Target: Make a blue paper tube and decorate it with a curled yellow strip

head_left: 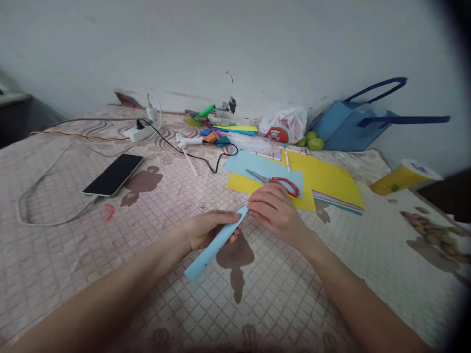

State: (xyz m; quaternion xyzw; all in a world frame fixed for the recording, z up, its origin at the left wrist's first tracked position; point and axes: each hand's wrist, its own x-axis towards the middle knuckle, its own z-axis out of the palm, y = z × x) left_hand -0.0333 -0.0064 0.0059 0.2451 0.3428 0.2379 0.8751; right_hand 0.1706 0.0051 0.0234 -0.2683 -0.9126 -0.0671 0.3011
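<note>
Both hands hold a light blue paper strip (206, 255), folded or rolled long and narrow, slanting from lower left to upper right above the patterned cloth. My left hand (209, 229) wraps around its middle. My right hand (274, 211) pinches its upper end. Just beyond my right hand lie red-handled scissors (279, 181) on a light blue sheet (250, 166) that rests on yellow paper (327, 179).
A black phone (114, 175) with a cable lies at left. A white power strip (142, 130), glue gun (187, 142), tape roll (194, 119) and markers sit at the back. A plastic bag (285, 125), green fruits (314, 142), blue tote (353, 125) and yellow cup (401, 179) stand right.
</note>
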